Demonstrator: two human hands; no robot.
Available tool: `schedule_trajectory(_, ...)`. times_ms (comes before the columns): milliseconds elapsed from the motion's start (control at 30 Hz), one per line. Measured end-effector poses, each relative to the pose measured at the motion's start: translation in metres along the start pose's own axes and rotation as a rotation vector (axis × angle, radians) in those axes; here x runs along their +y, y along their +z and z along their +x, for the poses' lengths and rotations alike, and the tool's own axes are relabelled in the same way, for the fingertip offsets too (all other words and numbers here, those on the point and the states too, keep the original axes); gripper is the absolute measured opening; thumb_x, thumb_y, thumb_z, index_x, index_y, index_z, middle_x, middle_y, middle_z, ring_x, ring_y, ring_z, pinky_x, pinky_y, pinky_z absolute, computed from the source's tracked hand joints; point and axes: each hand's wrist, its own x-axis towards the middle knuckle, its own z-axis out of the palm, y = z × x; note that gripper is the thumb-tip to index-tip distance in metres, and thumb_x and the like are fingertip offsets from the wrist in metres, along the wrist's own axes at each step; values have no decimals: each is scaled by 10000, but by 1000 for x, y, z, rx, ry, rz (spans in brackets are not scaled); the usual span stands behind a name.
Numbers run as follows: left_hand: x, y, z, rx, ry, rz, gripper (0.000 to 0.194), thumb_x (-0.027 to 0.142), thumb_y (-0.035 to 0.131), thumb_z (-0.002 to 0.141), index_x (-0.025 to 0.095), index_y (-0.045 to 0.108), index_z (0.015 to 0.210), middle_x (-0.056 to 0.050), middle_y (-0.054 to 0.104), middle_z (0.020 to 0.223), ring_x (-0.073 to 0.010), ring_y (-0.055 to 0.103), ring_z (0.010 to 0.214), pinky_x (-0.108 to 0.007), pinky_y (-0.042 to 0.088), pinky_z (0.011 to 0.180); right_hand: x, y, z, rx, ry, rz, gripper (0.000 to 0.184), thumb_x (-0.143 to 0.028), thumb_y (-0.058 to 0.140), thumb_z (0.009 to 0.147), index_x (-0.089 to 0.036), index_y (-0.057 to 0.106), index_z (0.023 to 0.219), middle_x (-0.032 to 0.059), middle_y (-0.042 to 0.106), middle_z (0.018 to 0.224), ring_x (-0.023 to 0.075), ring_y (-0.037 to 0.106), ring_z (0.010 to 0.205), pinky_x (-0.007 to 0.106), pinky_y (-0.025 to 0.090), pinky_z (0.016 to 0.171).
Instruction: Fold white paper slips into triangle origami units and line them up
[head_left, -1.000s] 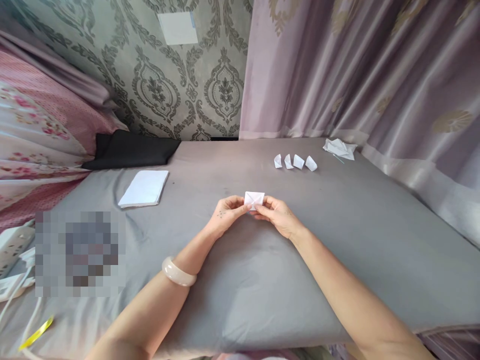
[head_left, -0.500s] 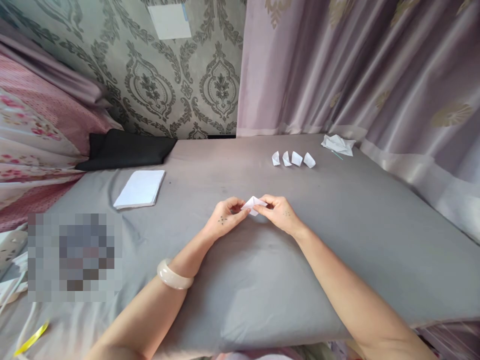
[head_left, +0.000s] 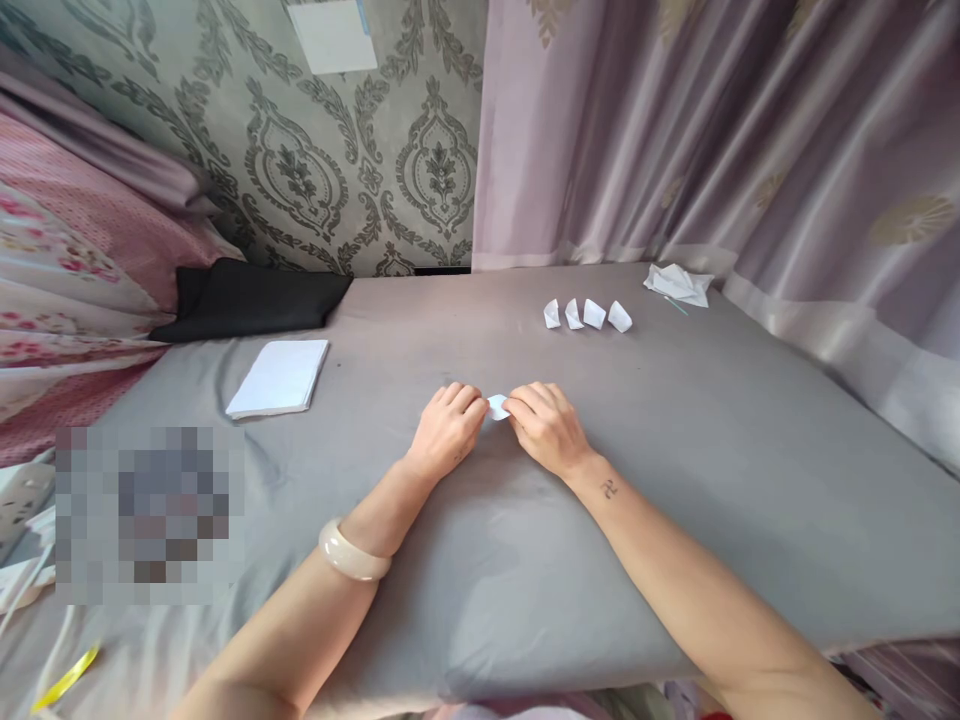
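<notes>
A small folded white paper piece (head_left: 497, 405) lies on the grey bed sheet (head_left: 675, 480) at the middle. My left hand (head_left: 446, 430) and my right hand (head_left: 546, 425) are both turned palm down, fingers curled, pressing on the paper from either side. Most of the paper is hidden under the fingers; only a small white bit shows between them. A pale bangle (head_left: 352, 552) sits on my left wrist.
Several small folded paper pieces (head_left: 587, 314) stand in a row farther back. Crumpled white paper (head_left: 679, 283) lies at the back right by the curtain. A stack of white sheets (head_left: 279, 377) lies to the left, a black cloth (head_left: 255, 298) behind it.
The hands have turned over from holding the paper up to pressing it flat on the sheet. The paper has gone from a raised folded shape to nearly hidden under the fingers.
</notes>
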Motion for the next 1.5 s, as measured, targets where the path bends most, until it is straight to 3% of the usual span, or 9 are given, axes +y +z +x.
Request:
schedule_trajectory(167,2,1,-2,-200,41,53,259,157,372,940,154,600,818,-81,610,847,-207,511,789,-328,409,686,-4,2,-3,-189,-8,-35,237,-101,439,913,-172,643,816,56,632,832,189,501,791,327,337,712)
schedule_trajectory(333,3,0,-10,-247,1,-69,276,164,366,937,153,639,897,-95,623,910,-214,537,832,-339,441,742,-7,-8,-8,-297,117,121,197,-193,482,931,-190,672,878,52,648,940,178,533,841,300,366,714)
schedule_trajectory(500,-6,6,-11,-191,-268,-433,198,254,486,911,196,675,907,-63,630,923,-190,567,881,-295,465,786,-4,-8,-7,-309,375,363,165,-255,544,903,-211,691,841,33,645,977,168,563,899,278,395,718)
schedule_trajectory(633,-9,4,-3,-255,-534,-623,151,308,594,836,194,687,798,-34,614,853,-157,581,764,-269,461,713,4,-6,-4,-324,609,571,204,-324,581,857,-215,691,726,17,633,942,138,574,792,270,411,706)
schedule_trajectory(733,-9,-2,2,-315,-632,-660,179,331,588,824,190,693,793,-28,608,856,-146,571,731,-267,451,696,9,-5,-3,-342,688,649,229,-339,573,836,-206,686,688,19,623,934,129,574,754,275,415,717)
schedule_trajectory(1033,-15,3,7,-348,-679,-641,231,361,581,797,164,702,788,-26,588,856,-134,544,717,-253,424,662,16,0,1,-365,702,693,246,-352,577,778,-186,657,616,35,613,924,140,573,750,269,415,710)
schedule_trajectory(1300,-16,3,11,-338,-662,-646,246,362,589,769,148,686,696,-5,565,668,-136,523,657,-231,397,572,16,2,5,-372,716,640,277,-351,579,743,-179,562,526,13,618,826,135,560,701,244,398,648)
schedule_trajectory(1500,-13,1,12,-351,-672,-596,231,348,589,767,145,688,718,-27,599,800,-138,546,695,-240,418,599,18,9,3,-360,717,617,304,-361,586,730,-176,527,496,26,618,853,135,566,685,247,403,633)
